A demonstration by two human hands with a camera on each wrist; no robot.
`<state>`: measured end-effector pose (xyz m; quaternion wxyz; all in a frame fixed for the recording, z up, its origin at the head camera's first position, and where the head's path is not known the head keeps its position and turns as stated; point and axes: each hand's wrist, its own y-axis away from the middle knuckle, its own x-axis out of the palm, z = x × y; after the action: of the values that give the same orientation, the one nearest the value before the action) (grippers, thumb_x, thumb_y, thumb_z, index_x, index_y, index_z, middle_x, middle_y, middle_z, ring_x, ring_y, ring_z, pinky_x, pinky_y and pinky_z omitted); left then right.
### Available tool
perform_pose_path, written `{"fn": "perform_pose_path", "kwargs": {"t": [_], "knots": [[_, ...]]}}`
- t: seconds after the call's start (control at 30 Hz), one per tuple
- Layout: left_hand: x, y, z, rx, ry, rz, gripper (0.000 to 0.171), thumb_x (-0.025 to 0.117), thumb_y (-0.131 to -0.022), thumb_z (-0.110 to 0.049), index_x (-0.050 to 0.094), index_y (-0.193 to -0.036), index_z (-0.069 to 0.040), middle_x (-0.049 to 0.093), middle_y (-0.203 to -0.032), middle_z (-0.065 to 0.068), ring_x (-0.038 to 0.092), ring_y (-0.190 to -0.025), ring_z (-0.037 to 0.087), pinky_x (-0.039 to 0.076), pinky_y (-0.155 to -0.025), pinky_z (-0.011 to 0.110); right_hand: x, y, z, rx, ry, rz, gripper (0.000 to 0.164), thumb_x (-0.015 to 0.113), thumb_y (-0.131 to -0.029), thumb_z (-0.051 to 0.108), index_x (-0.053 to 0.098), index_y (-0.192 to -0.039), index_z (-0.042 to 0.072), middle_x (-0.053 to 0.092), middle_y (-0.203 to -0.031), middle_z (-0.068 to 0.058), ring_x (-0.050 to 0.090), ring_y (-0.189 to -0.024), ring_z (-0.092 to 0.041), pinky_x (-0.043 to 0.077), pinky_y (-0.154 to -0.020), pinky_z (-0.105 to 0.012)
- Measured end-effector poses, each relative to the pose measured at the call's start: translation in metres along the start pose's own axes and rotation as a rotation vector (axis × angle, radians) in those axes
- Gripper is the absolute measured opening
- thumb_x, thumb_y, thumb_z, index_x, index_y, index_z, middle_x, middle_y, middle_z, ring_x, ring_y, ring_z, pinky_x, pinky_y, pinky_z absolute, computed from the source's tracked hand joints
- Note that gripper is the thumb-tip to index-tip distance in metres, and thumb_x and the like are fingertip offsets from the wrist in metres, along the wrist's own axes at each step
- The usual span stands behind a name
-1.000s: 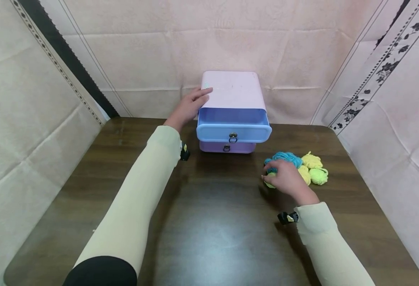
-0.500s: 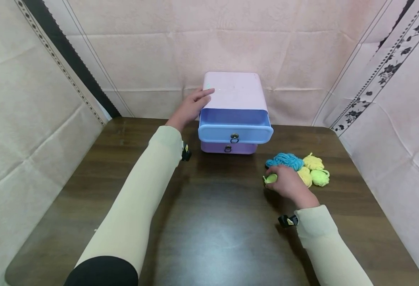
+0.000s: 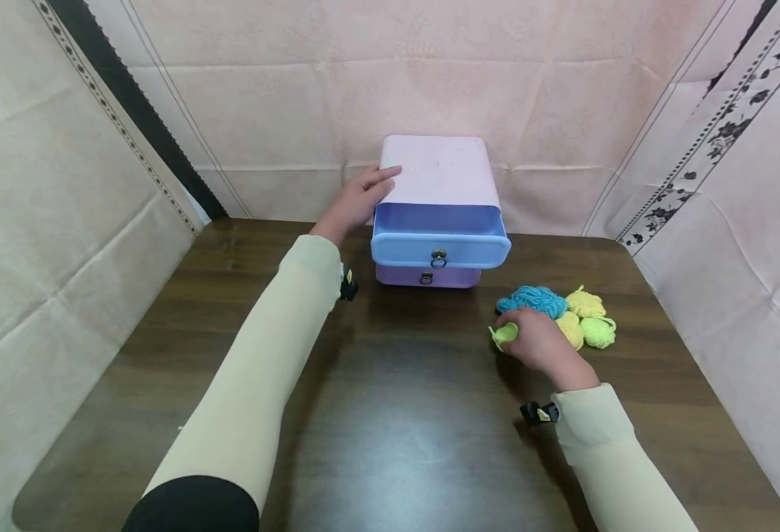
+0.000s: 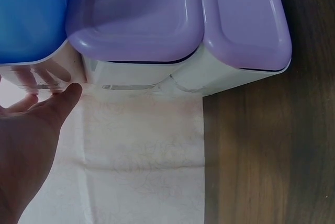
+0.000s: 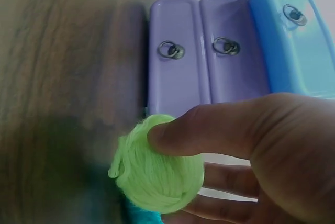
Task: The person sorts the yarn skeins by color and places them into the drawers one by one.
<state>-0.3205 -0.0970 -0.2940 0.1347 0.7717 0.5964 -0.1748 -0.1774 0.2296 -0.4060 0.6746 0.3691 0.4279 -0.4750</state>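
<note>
My right hand (image 3: 539,341) pinches a lime-green ball of yarn (image 5: 157,174) between thumb and fingers, close over the table beside a blue skein (image 3: 535,299). Two yellow yarn balls (image 3: 586,303) and another green ball (image 3: 598,332) lie just right of the hand. At the back, my left hand (image 3: 358,199) rests on the upper left edge of a small drawer unit with a pale lilac top (image 3: 438,170). Its fingers are extended over that edge, the thumb against the side wall. The top blue drawer (image 3: 473,252) is pulled out, and its visible inside holds nothing.
Below the blue drawer are two purple drawers (image 5: 178,88) with ring pulls, pushed in. The unit stands on a dark wooden table (image 3: 377,414) near its back edge. Pale cloth (image 3: 264,111) hangs behind and on both sides.
My right fingers have closed on the green yarn ball and drawn it slightly away from the blue skein. The left hand stays on the unit; the head view shifts a little.
</note>
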Motion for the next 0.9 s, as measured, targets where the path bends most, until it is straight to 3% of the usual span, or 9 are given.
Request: {"fn": "perform_pose_path", "kwargs": {"t": [0.1, 0.33, 0.4, 0.9], "knots": [[0.000, 0.004, -0.005, -0.015, 0.002, 0.005, 0.042, 0.047, -0.101, -0.041, 0.045, -0.143, -0.040, 0.008, -0.164, -0.009, 0.009, -0.151, 0.017, 0.017, -0.121, 0.045, -0.004, 0.001, 0.002, -0.036, 0.000, -0.042, 0.033, 0.075, -0.079, 0.015, 0.070, -0.111, 0.008, 0.064, -0.116, -0.019, 0.058, -0.106, -0.038, 0.048, -0.088, -0.054], [-0.001, -0.015, 0.015, 0.002, -0.009, -0.006, 0.041, 0.050, -0.097, -0.050, 0.047, -0.138, -0.048, 0.010, -0.163, -0.014, 0.010, -0.151, 0.014, 0.016, -0.121, 0.045, -0.016, 0.007, 0.011, -0.087, -0.015, -0.150, 0.033, 0.073, -0.080, 0.014, 0.068, -0.111, 0.005, 0.065, -0.111, -0.015, 0.058, -0.105, -0.034, 0.047, -0.087, -0.051], [-0.001, -0.015, 0.015, 0.008, -0.010, -0.006, 0.041, 0.050, -0.097, -0.051, 0.047, -0.138, -0.049, 0.010, -0.163, -0.015, 0.009, -0.151, 0.014, 0.016, -0.121, 0.045, -0.020, 0.008, 0.013, -0.088, -0.010, -0.176, 0.033, 0.073, -0.080, 0.014, 0.068, -0.111, 0.005, 0.065, -0.111, -0.015, 0.057, -0.106, -0.035, 0.046, -0.089, -0.050], [-0.001, -0.018, 0.019, 0.038, -0.027, -0.011, 0.041, 0.049, -0.097, -0.051, 0.048, -0.138, -0.048, 0.011, -0.162, -0.015, 0.012, -0.151, 0.014, 0.017, -0.121, 0.044, -0.047, 0.011, 0.016, -0.014, -0.041, -0.217, 0.034, 0.069, -0.086, 0.018, 0.065, -0.117, 0.006, 0.057, -0.129, -0.021, 0.053, -0.118, -0.043, 0.042, -0.097, -0.057]]}}
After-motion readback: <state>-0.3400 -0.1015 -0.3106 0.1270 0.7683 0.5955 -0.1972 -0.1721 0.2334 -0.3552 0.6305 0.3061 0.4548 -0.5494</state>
